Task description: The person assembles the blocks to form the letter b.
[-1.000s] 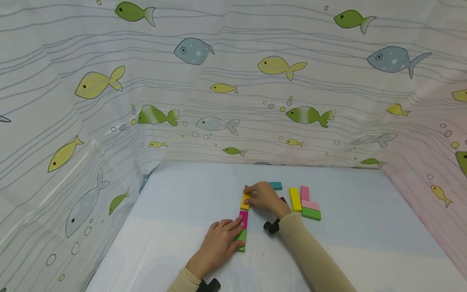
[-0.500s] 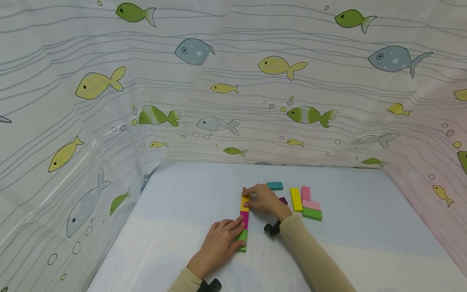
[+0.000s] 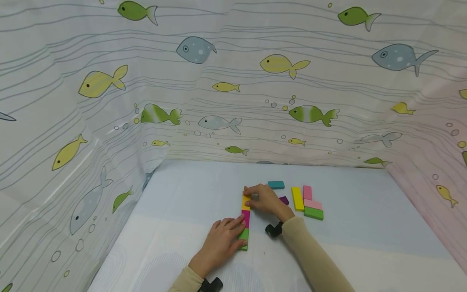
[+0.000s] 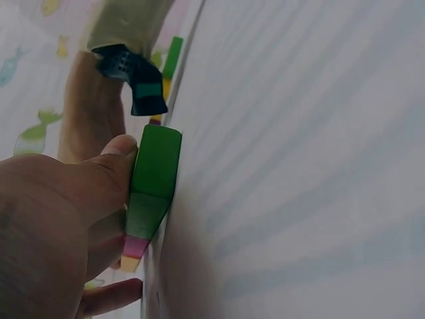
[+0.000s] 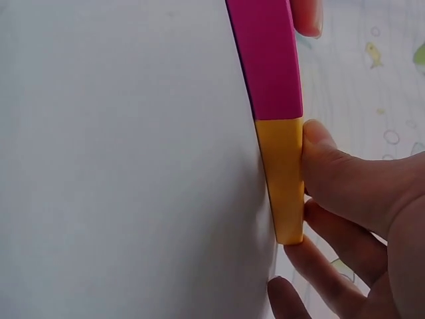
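A row of wooden blocks lies end to end on the table: a green block (image 3: 243,234) nearest, a magenta block (image 3: 246,219) in the middle, an orange block (image 3: 246,202) farthest. My left hand (image 3: 220,241) rests on the near part, its fairly straight fingers touching the magenta block and its thumb on the green one. At the far end my right hand (image 3: 267,199) holds the orange block between thumb and fingers. In the right wrist view the orange block (image 5: 282,179) meets the magenta block (image 5: 269,60) without a visible gap.
Right of the row lie a teal block (image 3: 276,185), a partly covered purple block (image 3: 283,200), a yellow block (image 3: 297,198), two pink blocks (image 3: 312,204) and another green block (image 3: 313,213). A fish-patterned curtain (image 3: 226,134) encloses the table (image 3: 365,227).
The right hand has drawn the orange block slightly nearer, closing the small gap to the magenta block. The left hand stays on the row. The head view has shifted slightly.
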Available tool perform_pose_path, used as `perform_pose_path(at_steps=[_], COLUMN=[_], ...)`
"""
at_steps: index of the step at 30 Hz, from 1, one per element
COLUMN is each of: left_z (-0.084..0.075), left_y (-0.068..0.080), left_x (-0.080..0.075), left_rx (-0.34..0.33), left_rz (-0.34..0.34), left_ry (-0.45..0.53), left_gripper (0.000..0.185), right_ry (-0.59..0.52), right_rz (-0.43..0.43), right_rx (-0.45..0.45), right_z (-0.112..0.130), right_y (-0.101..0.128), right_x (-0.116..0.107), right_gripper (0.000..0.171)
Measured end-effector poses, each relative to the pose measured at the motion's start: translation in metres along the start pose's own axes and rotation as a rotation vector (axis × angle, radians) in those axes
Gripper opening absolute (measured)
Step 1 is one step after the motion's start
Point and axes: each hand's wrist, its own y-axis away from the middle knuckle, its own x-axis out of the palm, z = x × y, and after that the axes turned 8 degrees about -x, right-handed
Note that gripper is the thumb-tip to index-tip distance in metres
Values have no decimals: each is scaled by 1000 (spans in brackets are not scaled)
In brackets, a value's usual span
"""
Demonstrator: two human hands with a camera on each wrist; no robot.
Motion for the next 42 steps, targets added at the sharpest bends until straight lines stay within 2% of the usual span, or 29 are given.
perform_pose_path(at_steps=[10,19,25,29,32,35,38,42], left_z=[-2,-4,-4,-4,-4,-4,-5,-5], left_y=[1,-2,0,2,2,2,2,2], left_x=[2,5,3,2,2,2,2,1], left_rx=[-6,8,-5,-11,-9,-6,-6,-8], left_rz=[-12,2,-7,-7,-13,-22,-26,-22], left_ry=[-23,-37,-50,-39,-32,-30,-27,-24], left_gripper=[55,55,54,54,54,54,54,54], right_ry=[-28,-3,-2,-13,-23,-27,-24,-21], right_rz=[6,11,11,-24,-84,-129,-109,-26], right_rx=[-72,-77,-146,-166,-151,-98,-6,108], right_z=[-3,-10,-8,-5,-5,-7,-12,-28], right_y=[5,10,8,7,8,12,23,43], right_x=[2,2,2,-1,-9,-26,-51,-84], right_gripper=[41,44,41,40,40,45,55,69])
